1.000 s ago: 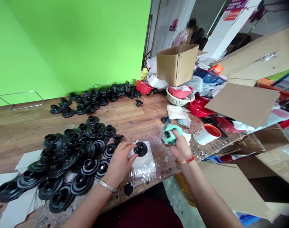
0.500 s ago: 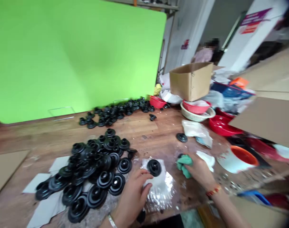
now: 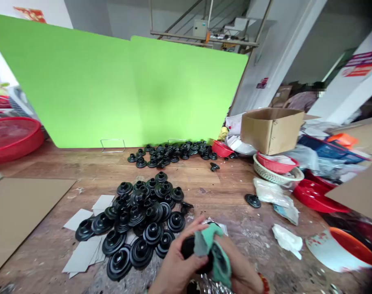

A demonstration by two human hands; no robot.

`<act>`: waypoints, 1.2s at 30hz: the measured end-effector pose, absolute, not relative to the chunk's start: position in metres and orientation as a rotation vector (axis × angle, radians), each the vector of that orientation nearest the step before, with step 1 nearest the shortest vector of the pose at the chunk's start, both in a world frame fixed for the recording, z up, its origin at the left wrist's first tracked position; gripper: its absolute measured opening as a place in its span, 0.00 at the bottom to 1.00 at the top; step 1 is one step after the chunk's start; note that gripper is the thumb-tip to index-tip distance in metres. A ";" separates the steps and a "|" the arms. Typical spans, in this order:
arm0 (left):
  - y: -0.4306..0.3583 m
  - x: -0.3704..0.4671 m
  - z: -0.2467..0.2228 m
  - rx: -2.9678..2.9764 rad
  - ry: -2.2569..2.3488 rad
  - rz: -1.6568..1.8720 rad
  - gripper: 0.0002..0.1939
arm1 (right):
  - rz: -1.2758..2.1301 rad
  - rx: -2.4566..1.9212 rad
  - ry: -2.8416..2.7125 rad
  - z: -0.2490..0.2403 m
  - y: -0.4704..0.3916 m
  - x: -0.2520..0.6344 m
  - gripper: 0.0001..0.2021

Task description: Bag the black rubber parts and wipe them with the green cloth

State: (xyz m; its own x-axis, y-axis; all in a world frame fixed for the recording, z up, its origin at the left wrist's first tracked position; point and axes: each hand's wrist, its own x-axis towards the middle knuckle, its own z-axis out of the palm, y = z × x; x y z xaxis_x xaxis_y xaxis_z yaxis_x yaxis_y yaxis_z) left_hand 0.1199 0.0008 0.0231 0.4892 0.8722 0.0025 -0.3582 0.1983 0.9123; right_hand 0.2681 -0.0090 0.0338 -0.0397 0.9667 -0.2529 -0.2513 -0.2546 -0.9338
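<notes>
My left hand (image 3: pixel 175 263) is closed around a black round flanged part (image 3: pixel 188 246), held up off the table near the front edge. My right hand (image 3: pixel 239 261) grips a green cloth (image 3: pixel 221 261) and presses it against that part, so the cloth covers much of it. Shiny clear plastic film (image 3: pixel 212 285) shows below the hands. Behind the hands, part of another black disc is visible beside the cloth. Close on the left lies a heap of similar black flanged parts (image 3: pixel 137 212), some resting on white cards (image 3: pixel 82 257).
More black parts (image 3: pixel 170 153) lie along the green panel (image 3: pixel 97 90). On the right are a single black part (image 3: pixel 252 200), plastic packets (image 3: pixel 270 191), a white basket (image 3: pixel 277 176), a cardboard box (image 3: pixel 268 130) and an orange-lined white container (image 3: pixel 329 249). Cardboard (image 3: pixel 23 212) lies left. A person (image 3: pixel 304 100) is far behind.
My hands have come together. My left hand has taken hold of a black part, and my right hand has brought the green cloth leftward onto it. The view has shifted to the left and up.
</notes>
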 end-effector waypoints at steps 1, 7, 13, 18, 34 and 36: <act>0.002 0.116 0.024 0.909 0.639 0.970 0.20 | 1.432 -1.209 -0.921 0.031 -0.006 0.263 0.13; 0.015 0.099 0.035 0.297 0.761 1.078 0.19 | 0.309 -1.192 -1.539 0.030 -0.002 0.242 0.25; 0.012 0.097 0.039 0.066 0.760 0.947 0.22 | -0.017 -1.088 -2.092 0.011 -0.006 0.209 0.21; 0.000 0.100 0.031 0.118 0.660 0.941 0.21 | 0.295 -1.263 -1.783 0.008 0.010 0.218 0.15; -0.001 0.093 0.020 0.459 0.827 1.224 0.15 | 1.461 -1.172 -1.016 0.016 0.000 0.210 0.25; -0.001 0.090 0.019 0.495 0.853 1.186 0.15 | 1.326 -1.251 -1.222 0.017 -0.001 0.210 0.23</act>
State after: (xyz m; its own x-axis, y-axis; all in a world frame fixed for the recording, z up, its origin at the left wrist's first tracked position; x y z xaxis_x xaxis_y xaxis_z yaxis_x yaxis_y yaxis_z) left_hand 0.0895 -0.0015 0.0193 0.1286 0.9409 -0.3134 -0.5959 0.3259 0.7339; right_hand 0.2101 -0.0014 0.0171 -0.0696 0.9932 -0.0937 0.0124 -0.0931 -0.9956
